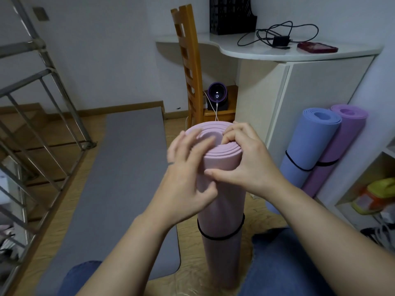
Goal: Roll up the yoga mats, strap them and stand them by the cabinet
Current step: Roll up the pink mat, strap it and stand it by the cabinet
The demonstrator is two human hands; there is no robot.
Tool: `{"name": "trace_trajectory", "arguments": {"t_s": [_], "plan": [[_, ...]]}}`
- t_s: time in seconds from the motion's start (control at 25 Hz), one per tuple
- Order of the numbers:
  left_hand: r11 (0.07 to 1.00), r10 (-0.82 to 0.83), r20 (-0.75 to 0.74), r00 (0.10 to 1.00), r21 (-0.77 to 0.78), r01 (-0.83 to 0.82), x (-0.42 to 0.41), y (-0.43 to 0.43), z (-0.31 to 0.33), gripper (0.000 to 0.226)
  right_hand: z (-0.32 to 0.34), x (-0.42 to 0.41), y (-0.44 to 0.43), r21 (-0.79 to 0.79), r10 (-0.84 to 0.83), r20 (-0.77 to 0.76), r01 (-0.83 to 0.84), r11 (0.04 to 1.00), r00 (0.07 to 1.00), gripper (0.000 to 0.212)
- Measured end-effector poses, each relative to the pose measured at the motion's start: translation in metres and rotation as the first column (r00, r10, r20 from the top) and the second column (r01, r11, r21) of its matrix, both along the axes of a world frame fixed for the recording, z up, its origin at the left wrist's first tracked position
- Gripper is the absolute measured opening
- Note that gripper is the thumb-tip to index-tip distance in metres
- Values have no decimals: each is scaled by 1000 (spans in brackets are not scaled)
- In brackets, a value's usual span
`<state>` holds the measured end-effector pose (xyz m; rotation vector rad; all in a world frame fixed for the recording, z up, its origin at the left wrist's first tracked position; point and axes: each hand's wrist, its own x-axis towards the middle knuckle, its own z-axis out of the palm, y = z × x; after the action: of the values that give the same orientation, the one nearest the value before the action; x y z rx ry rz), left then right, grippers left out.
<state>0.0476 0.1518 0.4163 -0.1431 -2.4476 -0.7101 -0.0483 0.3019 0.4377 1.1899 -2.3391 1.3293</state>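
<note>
A rolled pink yoga mat (222, 208) stands upright on the floor between my knees, with a black strap (220, 237) round its lower half. My right hand (245, 163) grips the mat's top end, fingers curled over the rim and thumb across the side. My left hand (188, 178) is blurred; its spread fingers touch the top edge and its thumb presses the side. A grey mat (115, 189) lies flat on the floor to the left. A blue rolled mat (307, 154) and a purple rolled mat (342, 150), both strapped, lean against the white cabinet (320, 82).
A wooden chair (190, 67) stands behind the pink mat, with a small purple device (217, 95) on a low stand beside it. A metal stair railing (42, 129) runs along the left. Open shelves (376, 195) with colourful items are at the right.
</note>
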Motion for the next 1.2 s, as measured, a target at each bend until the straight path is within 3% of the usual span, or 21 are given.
{"name": "trace_trajectory", "arguments": {"t_s": [0.08,0.24,0.32,0.36,0.44,0.56,0.64,0.76,0.96,1.2], "plan": [[989,-37,128,991,-137,54,-2,-4,14,70,-3,3,1,37,27,41,-28,999,999,47],[987,-39,257,966,-140,77,-6,-10,24,66,-15,3,6,37,132,118,-137,990,984,49],[991,-22,279,960,-120,57,-5,-9,21,65,-27,-2,11,-107,74,261,-48,993,963,51],[993,-4,289,957,-114,38,-4,-9,19,65,-39,-6,16,-166,-7,376,75,983,926,49],[993,37,279,959,-119,-4,-4,-8,21,67,-70,-9,24,-108,-187,654,335,936,733,38],[990,74,223,972,-136,-44,-8,-3,29,68,-125,-1,27,118,-243,907,346,931,343,19],[991,63,204,977,-126,-37,-9,0,33,68,-142,0,26,88,-190,953,385,919,235,14],[991,48,176,983,-130,-25,-7,2,36,66,-142,-7,25,107,-215,952,419,902,218,12],[995,30,113,993,-95,-19,-6,-1,43,65,-147,-18,27,198,-286,925,326,924,248,25],[991,29,136,990,-130,-11,-3,2,35,66,-165,-26,36,319,-397,893,323,891,213,28]]}}
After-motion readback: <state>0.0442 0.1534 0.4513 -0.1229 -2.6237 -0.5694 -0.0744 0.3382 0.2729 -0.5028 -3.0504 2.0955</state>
